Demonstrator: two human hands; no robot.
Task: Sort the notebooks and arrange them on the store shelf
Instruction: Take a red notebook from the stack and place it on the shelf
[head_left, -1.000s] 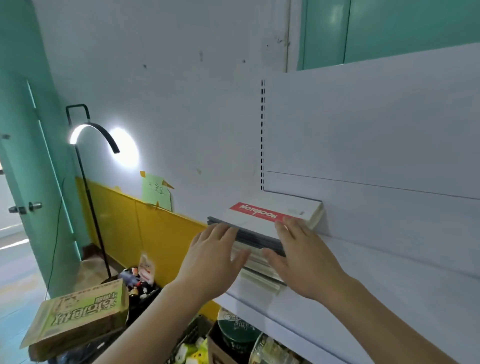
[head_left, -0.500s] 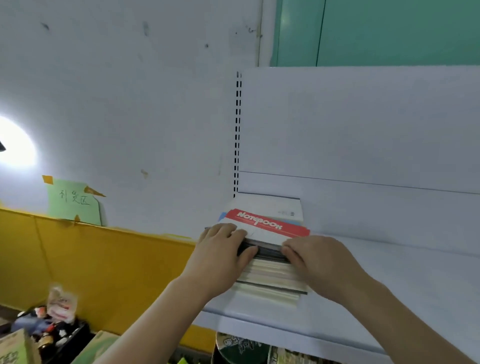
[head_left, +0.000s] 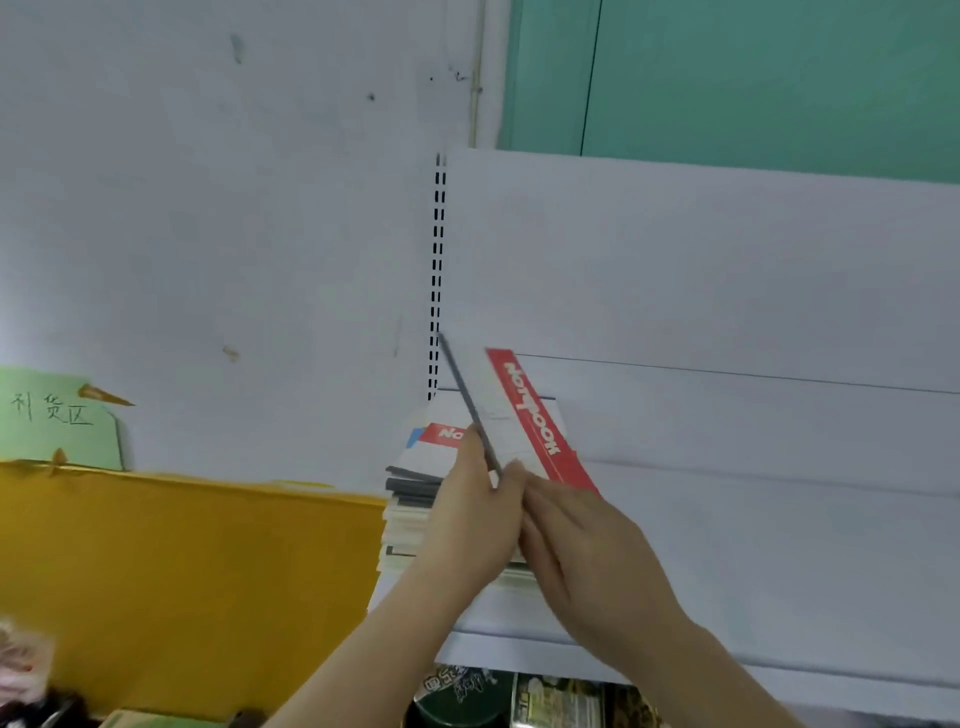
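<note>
The left hand (head_left: 475, 512) is seen gripping the lower edge of a tilted notebook (head_left: 522, 415), its fingers curled round the dark spine side. The right hand (head_left: 582, 540) is laid against the same notebook's lower right edge with fingers fairly straight; whether they are wrapped round the cover cannot be told. The notebook is raised on end above the stack of notebooks (head_left: 410, 499), leaning to the right, and a red band printed "NOTEBOOK" is shown along its right side. The stack is placed at the left end of the white shelf (head_left: 779, 571), against the back panel beside the slotted upright (head_left: 438, 270). A red-banded cover is visible on top of the stack. A green paper sign (head_left: 57, 421) is taped to the wall above a yellow panel (head_left: 182, 571) at the left.
</note>
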